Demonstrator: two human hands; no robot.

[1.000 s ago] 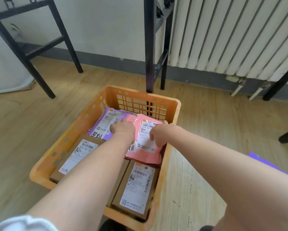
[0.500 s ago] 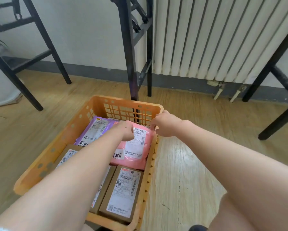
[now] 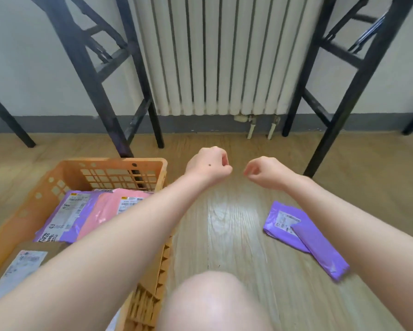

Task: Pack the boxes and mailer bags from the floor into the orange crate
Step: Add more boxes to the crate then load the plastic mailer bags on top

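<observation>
The orange crate (image 3: 100,168) stands at the lower left. Inside it lie a purple mailer bag (image 3: 67,215), a pink mailer bag (image 3: 110,211) partly over it, and a cardboard box (image 3: 26,256) with a white label. A second purple mailer bag (image 3: 303,235) lies on the wooden floor at the right. My left hand (image 3: 209,164) hovers over the floor just right of the crate's far corner, fingers loosely curled, holding nothing. My right hand (image 3: 264,172) hangs beside it, also loosely curled and empty, above and left of the floor mailer.
A white radiator (image 3: 215,56) lines the wall ahead. Black metal table legs (image 3: 98,91) stand behind the crate, and another black table leg (image 3: 344,99) stands at the right. My knee (image 3: 212,302) is at the bottom centre. Bare wooden floor (image 3: 224,223) lies between crate and mailer.
Both hands have left the pink mailer in the crate and moved right, out over the floor. The view has swung right, bringing the purple floor mailer into sight.
</observation>
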